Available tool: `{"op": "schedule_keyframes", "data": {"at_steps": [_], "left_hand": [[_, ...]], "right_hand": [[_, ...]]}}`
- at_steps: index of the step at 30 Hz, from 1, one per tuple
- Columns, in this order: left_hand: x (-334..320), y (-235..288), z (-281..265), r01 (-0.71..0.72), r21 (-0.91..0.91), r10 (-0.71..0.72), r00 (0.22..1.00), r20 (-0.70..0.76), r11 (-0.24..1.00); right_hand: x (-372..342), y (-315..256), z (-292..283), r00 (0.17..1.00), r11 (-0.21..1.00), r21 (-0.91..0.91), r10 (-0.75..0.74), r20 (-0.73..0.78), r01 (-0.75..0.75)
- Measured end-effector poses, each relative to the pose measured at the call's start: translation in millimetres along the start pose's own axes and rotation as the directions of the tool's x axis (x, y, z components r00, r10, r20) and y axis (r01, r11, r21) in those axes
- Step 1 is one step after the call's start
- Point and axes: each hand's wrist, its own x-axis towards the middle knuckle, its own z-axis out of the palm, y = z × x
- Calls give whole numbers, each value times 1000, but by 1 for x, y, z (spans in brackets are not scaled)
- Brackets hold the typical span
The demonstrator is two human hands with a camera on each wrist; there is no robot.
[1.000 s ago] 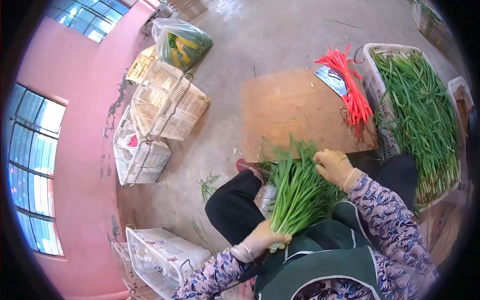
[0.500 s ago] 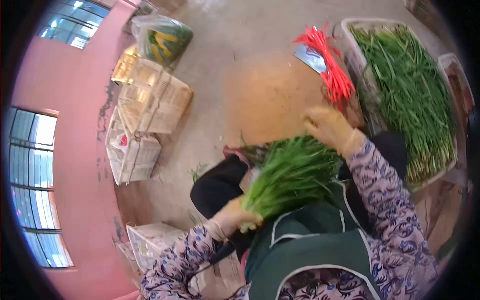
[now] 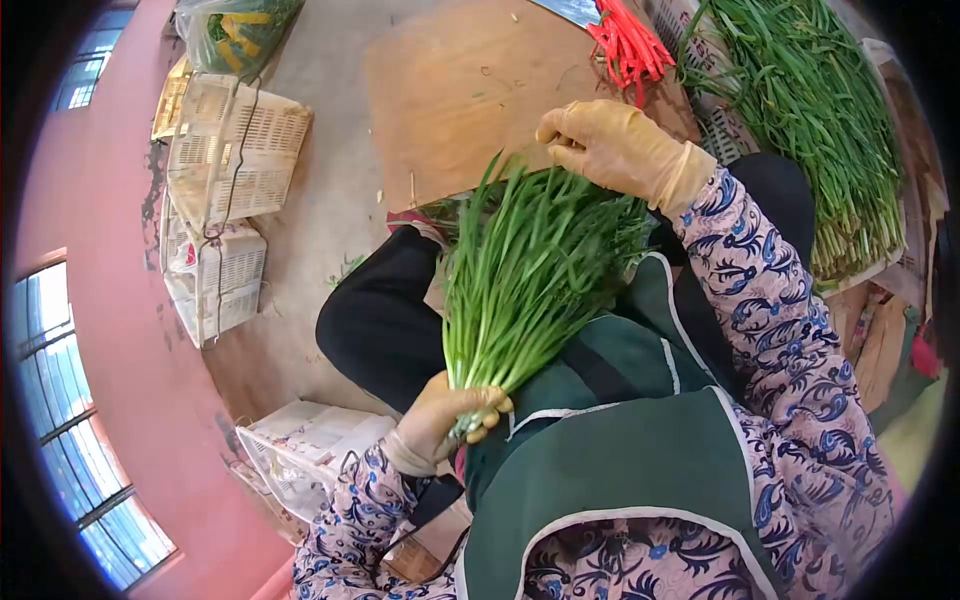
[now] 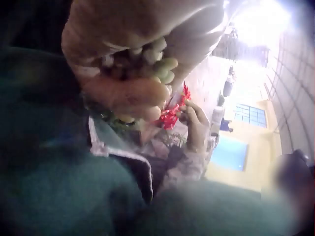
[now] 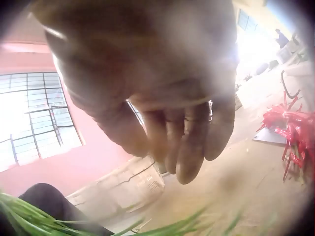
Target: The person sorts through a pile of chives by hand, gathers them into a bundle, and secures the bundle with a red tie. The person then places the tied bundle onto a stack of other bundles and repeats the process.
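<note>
My gloved left hand (image 3: 440, 418) grips a bunch of long green stalks (image 3: 520, 280) by its pale lower ends, above the lap. In the left wrist view the fingers of the left hand (image 4: 123, 73) curl round the whitish stalk ends (image 4: 156, 54). The leaves fan out away from that hand, toward a brown board (image 3: 470, 90). Just past the leaf tips hovers my gloved right hand (image 3: 625, 150), over the board's near edge. Its fingers hang loosely bent with nothing between them, as the right wrist view shows for the right hand (image 5: 157, 98).
Red ties (image 3: 632, 48) lie at the board's far right, beside a blue-and-white sheet (image 3: 572, 10). A crate at the right holds many green stalks (image 3: 810, 110). White crates (image 3: 235, 150) and a filled plastic bag (image 3: 235, 35) stand at the left, another crate (image 3: 315, 440) at lower left.
The head view has shifted, so the board and crates sit higher and further left. The left hand still grips the bunch, whose leaves spread upward; the right hand stays near the leaf tips, empty.
</note>
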Motion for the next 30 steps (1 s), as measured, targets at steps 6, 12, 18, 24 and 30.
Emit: {"op": "schedule_keyframes", "data": {"at_steps": [6,12,18,24,30], "left_hand": [[5,-5,-6,39,22,-38,998,-47,999],[9,7,7,34,26,-33,999,-42,999],[18,9,30,-12,85,18,997,-74,996],[25,6,41,-18,228,57,984,-166,973],[26,5,36,-33,237,69,987,-145,971]], "right_hand": [[-1,-2,3,996,993,-94,-60,60,66],[-4,-43,20,968,909,385,-222,121,160],[-42,-87,64,828,875,438,-82,555,-207],[-55,-101,86,866,845,440,53,498,-305],[-59,-93,100,922,786,557,40,386,-268]]}}
